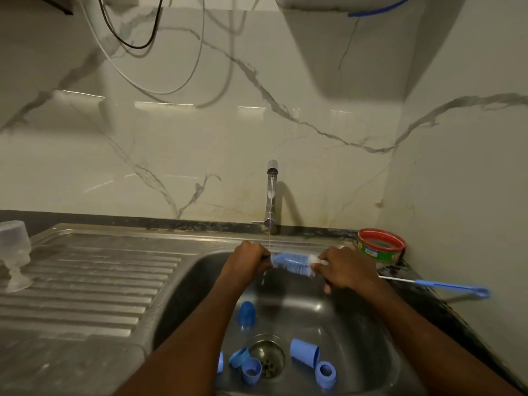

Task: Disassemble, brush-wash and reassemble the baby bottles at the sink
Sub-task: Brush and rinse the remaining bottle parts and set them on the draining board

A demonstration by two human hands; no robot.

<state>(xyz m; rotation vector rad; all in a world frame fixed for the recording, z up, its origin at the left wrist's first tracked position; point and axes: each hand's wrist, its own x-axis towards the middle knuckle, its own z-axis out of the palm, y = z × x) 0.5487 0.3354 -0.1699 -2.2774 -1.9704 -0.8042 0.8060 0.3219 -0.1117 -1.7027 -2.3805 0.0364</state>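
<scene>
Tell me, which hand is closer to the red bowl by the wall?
The right hand. It grips the bottle brush just left of the red bowl. The left hand holds the brush's other end, farther left, past the tap's water stream.

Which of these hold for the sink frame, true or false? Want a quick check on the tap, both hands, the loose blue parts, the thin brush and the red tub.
1. Water runs from the tap. True.
2. The left hand and right hand both hold the blue bottle brush. True.
3. The blue bottle parts sit on the draining board. False: they lie in the sink basin, around the drain.
4. A second, thin blue-handled brush lies on the counter right of the sink. True.
5. The red tub stands left of the tap. False: it stands right of it, in the corner.
</scene>
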